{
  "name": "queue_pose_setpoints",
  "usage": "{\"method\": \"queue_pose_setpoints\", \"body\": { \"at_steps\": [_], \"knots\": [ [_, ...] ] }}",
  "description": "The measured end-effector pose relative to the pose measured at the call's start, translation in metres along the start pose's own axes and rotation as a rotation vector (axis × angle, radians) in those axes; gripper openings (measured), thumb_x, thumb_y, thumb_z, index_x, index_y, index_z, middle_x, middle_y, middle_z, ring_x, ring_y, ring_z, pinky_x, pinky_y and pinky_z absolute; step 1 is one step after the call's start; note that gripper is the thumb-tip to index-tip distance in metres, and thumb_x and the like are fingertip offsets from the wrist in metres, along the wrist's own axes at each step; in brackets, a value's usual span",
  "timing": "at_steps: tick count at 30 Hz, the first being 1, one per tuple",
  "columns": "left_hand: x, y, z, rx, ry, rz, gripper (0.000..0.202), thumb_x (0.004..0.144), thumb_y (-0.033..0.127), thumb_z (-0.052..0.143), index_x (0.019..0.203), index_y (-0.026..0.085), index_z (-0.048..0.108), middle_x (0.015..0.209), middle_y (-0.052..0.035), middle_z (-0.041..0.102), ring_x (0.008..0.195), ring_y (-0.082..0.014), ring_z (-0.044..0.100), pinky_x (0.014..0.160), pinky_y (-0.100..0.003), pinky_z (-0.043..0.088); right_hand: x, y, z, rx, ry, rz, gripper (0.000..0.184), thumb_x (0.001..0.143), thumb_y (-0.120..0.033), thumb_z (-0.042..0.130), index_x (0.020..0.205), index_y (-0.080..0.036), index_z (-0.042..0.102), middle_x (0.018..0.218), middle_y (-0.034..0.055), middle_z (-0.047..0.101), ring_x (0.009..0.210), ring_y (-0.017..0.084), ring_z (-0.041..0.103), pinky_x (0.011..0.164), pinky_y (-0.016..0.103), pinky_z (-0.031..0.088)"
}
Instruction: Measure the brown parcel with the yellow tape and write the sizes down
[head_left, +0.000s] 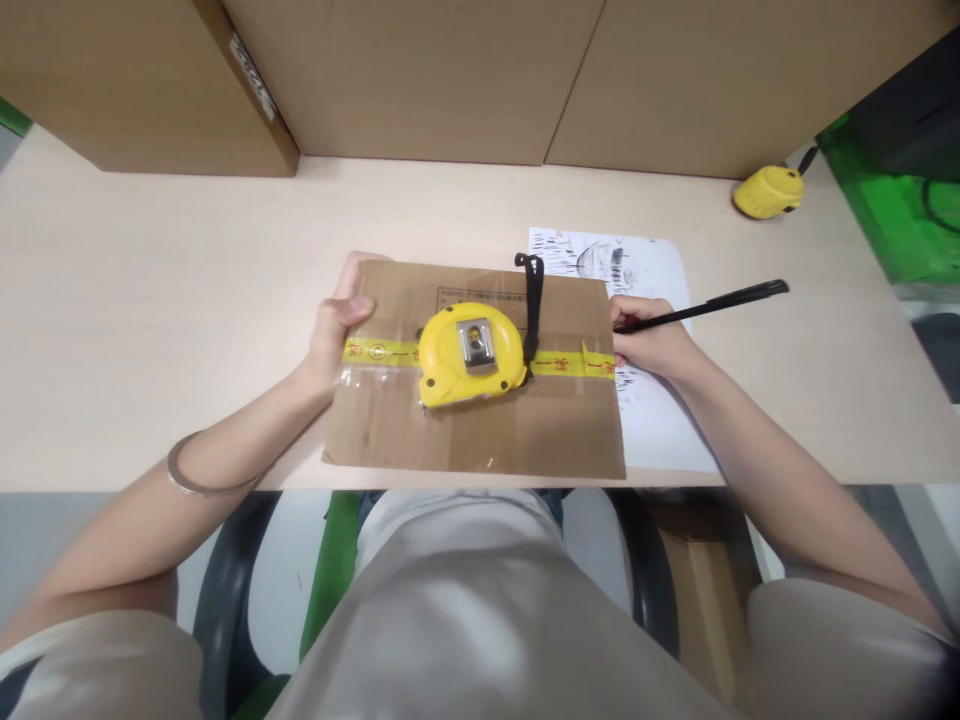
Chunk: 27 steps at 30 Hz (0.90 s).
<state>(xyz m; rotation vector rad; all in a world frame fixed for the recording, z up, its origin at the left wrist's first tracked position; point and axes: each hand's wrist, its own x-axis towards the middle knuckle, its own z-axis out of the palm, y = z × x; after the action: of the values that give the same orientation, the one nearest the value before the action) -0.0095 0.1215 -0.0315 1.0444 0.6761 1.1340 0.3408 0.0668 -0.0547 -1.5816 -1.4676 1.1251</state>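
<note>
A flat cardboard box (480, 420) with a yellow tape strip across it lies on the desk in front of me. On its middle rests a yellow tape measure (470, 352) with a metal clip and a black strap. My left hand (339, 328) grips the box's left edge, thumb on top. My right hand (654, 340) sits at the box's right edge, closed on a black pen (705, 306) that points right and away.
A printed paper sheet (660, 400) lies under the box's right side. A second yellow tape measure (768, 191) sits at the far right. Large cardboard boxes (420, 80) line the desk's back. A green bin (900, 190) stands at the right.
</note>
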Motion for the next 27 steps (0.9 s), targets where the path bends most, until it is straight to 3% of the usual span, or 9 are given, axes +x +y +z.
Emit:
{"method": "queue_pose_setpoints", "body": {
  "at_steps": [12,27],
  "knots": [
    [-0.001,0.000,-0.001,0.016,0.011,-0.007,0.034,0.061,0.036,0.065,0.088,0.022,0.053,0.094,-0.0080,0.061,0.103,-0.0353,0.065,0.085,-0.049,0.056,-0.005,-0.007,0.000,-0.027,0.041,0.001,0.049,0.059,-0.040,0.096,0.052,-0.021,0.051,0.041,-0.0034,0.051,0.036,0.006,0.043,0.036,0.023,0.029],
    [-0.002,-0.001,-0.002,-0.028,0.014,-0.016,0.034,0.062,0.035,0.068,0.090,0.022,0.055,0.093,-0.0058,0.065,0.099,-0.0327,0.067,0.083,-0.046,0.055,-0.002,0.004,-0.003,-0.004,0.037,0.002,0.044,0.064,-0.037,0.093,0.056,-0.022,0.052,0.044,-0.0025,0.053,0.037,0.008,0.046,0.035,0.023,0.033]
  ]
}}
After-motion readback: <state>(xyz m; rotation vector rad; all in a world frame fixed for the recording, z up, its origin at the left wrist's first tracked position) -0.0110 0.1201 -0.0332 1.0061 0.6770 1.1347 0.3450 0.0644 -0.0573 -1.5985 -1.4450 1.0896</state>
